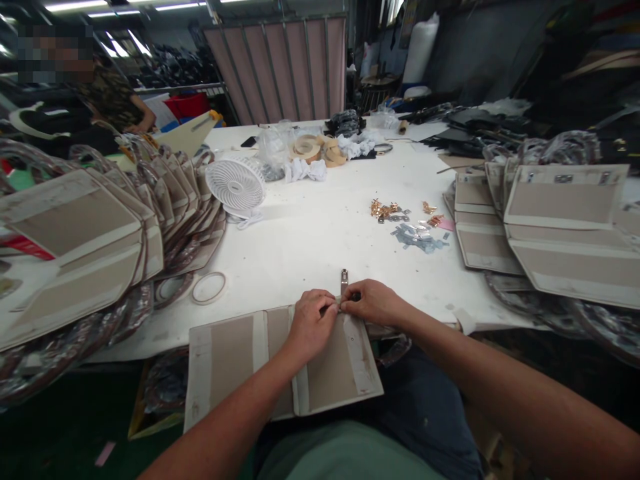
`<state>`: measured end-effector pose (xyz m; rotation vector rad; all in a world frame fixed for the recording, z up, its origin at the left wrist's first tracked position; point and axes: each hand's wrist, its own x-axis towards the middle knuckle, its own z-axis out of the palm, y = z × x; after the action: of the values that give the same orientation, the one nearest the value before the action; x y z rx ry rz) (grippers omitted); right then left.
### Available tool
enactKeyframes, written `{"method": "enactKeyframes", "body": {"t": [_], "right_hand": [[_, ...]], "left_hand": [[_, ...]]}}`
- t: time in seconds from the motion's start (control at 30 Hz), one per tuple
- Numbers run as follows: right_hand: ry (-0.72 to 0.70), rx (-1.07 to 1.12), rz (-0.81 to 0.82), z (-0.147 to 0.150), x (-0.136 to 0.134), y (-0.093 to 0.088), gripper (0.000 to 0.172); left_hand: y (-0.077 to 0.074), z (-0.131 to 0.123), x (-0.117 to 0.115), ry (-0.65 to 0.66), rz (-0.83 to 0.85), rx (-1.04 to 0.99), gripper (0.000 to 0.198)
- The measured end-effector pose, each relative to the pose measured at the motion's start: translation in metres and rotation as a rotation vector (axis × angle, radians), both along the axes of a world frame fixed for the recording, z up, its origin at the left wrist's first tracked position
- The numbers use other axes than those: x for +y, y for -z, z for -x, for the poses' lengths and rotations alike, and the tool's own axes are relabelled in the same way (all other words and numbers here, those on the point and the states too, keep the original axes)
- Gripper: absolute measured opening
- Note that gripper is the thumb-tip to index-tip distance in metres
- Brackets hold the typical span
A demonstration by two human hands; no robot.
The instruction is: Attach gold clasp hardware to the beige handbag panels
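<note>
A beige bag body (227, 363) with pale strips lies opened out across my lap, its far edge resting at the table's front. My left hand (314, 323) is closed at that far edge, fingertips pinched around something too small to make out. Close beside it, my right hand (374, 303) also pinches at the edge, thumb and finger nearly touching the left fingertips. Just beyond them a small metal clasp piece (345, 277) lies on the table. Farther right are a heap of gold-coloured fittings (384, 209) and a pile of thin grey metal plates (419, 237).
Stacks of similar bag bodies flank me, at left (100, 213) and right (565, 200). A white fan (235, 183), a tape ring (209, 288), tape rolls (306, 148) and crumpled plastic are on the white table (300, 233). Another person (113, 100) is at far left.
</note>
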<state>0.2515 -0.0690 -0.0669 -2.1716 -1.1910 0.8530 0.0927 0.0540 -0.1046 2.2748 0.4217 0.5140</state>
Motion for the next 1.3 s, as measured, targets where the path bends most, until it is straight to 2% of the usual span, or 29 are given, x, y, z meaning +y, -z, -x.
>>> {"method": "enactKeyframes", "body": {"t": [0.3, 0.43, 0.53, 0.7, 1.0, 1.3], "right_hand": [[-0.002, -0.029, -0.011, 0.001, -0.002, 0.002, 0.016], [-0.027, 0.039, -0.048, -0.002, -0.002, 0.006, 0.015], [-0.036, 0.106, -0.081, -0.006, -0.003, 0.009, 0.014], [-0.069, 0.204, -0.134, -0.009, -0.004, 0.013, 0.015], [-0.063, 0.212, -0.126, -0.011, -0.004, 0.016, 0.015], [-0.056, 0.135, -0.089, -0.01, -0.002, 0.011, 0.014]], "left_hand": [[-0.001, 0.004, 0.004, 0.053, 0.002, 0.012, 0.017], [0.003, 0.012, 0.002, 0.031, -0.018, -0.016, 0.017], [0.006, 0.022, -0.002, 0.071, -0.128, -0.038, 0.024], [0.008, 0.036, -0.004, 0.171, -0.298, 0.037, 0.039], [0.01, 0.035, 0.0, 0.198, -0.288, 0.095, 0.04], [0.01, 0.033, 0.001, 0.23, -0.306, 0.051, 0.041]]}}
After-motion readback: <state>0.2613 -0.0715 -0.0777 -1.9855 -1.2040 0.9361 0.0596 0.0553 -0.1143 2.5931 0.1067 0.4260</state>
